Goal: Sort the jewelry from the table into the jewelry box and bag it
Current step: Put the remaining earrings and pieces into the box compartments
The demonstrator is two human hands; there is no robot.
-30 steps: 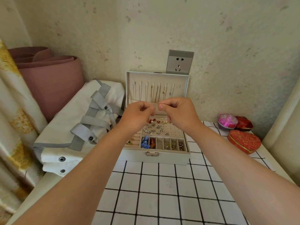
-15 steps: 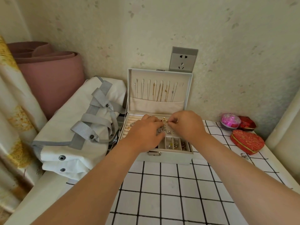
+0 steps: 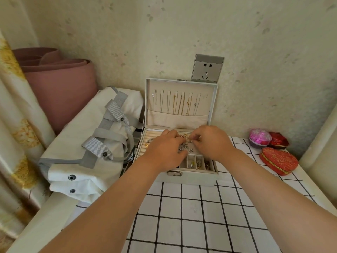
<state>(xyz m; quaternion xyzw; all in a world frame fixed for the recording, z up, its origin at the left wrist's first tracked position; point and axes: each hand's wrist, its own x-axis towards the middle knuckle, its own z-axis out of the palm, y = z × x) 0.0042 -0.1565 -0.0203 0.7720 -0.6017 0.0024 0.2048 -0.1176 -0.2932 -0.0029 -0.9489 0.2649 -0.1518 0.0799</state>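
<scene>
Both hands are in the jewelry box (image 3: 191,177). Left hand (image 3: 165,152) and right hand (image 3: 209,141) are curled, tips meeting over the earring panel (image 3: 186,147) directly beneath. Pinching a piece? Can't tell, too small.

Risks:
- My left palm could drag seated studs loose.
- A dropped piece would land in the compartments (image 3: 197,162) under my wrists, the wrong slot.

Bag (image 3: 82,143) lies left of my left hand.

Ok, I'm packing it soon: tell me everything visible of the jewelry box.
The jewelry box is pale grey, leather-look, open on the checked tablecloth, lid upright. Chains hang inside the lid above a cream pocket. Its tray has ring rolls, an earring pad and small compartments; a metal clasp in front. The left hand and right hand reach in.
</scene>
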